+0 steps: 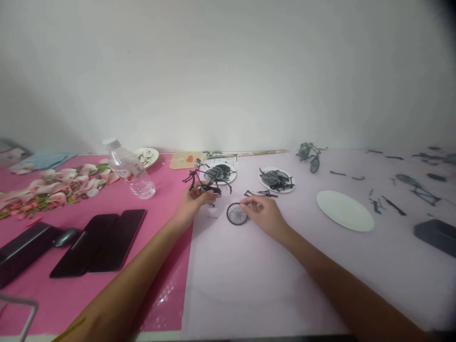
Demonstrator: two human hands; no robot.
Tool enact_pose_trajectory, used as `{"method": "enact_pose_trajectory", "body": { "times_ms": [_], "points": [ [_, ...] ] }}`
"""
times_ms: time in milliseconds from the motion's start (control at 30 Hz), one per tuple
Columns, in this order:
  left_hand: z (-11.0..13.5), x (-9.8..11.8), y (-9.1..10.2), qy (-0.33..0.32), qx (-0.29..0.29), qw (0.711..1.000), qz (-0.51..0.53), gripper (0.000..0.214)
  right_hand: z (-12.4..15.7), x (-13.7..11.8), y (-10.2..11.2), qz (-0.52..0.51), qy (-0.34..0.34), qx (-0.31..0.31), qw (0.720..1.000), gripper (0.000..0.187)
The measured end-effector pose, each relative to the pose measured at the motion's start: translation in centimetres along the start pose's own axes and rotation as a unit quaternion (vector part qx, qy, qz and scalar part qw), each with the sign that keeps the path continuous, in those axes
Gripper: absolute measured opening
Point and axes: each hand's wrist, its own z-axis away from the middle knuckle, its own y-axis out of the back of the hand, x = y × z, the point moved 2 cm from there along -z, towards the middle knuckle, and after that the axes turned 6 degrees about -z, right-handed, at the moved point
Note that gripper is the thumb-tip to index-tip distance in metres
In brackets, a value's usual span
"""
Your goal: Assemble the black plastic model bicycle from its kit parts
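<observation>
My left hand [200, 199] is closed on a small black model bicycle frame [207, 183], with handlebars at its upper left and no wheels showing on it. A black spoked toy wheel [236, 214] is pinched at its right edge between the thumb and fingers of my right hand [262, 214]. The wheel is just below and to the right of the frame, apart from it. Behind the frame stands a white plate [232, 178] of black bicycle parts, partly hidden. Another plate [292, 188] with wheels and black parts lies beyond my right hand, near a few loose black pieces [261, 193].
A model bicycle [309, 154] stands at the back. An oval white plate [345, 210] and scattered black parts [394, 205] lie to the right. Leftward are a water bottle [130, 168], artificial flowers [76, 183], two dark phones [99, 242] and a black box [26, 247].
</observation>
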Motion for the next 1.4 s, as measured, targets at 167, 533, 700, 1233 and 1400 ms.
{"method": "enact_pose_trajectory", "body": {
  "times_ms": [167, 533, 700, 1233, 1400],
  "points": [
    [0.6, -0.2, -0.6, 0.018, -0.034, 0.999, -0.002, 0.049, -0.1, -0.2, 0.1, 0.017, 0.038, -0.007, 0.999, 0.017],
    [2.0, -0.3, -2.4, 0.072, -0.122, 0.99, -0.016, 0.053, -0.1, 0.3, -0.5, -0.081, 0.029, 0.018, 0.996, 0.022],
    [1.9, -0.6, -2.1, 0.073, -0.131, 0.988, -0.024, 0.052, 0.0, 0.0, -0.5, -0.139, -0.03, 0.014, 0.99, 0.028],
    [1.4, 0.3, -1.3, 0.038, -0.127, 0.991, -0.029, 0.048, -0.6, -1.2, 1.1, -0.15, -0.052, 0.052, 0.986, 0.033],
    [0.8, 0.1, -0.7, 0.027, -0.097, 0.995, -0.014, 0.048, -1.1, -0.9, 2.3, -0.134, -0.045, 0.098, 0.985, 0.031]
  ]
}}
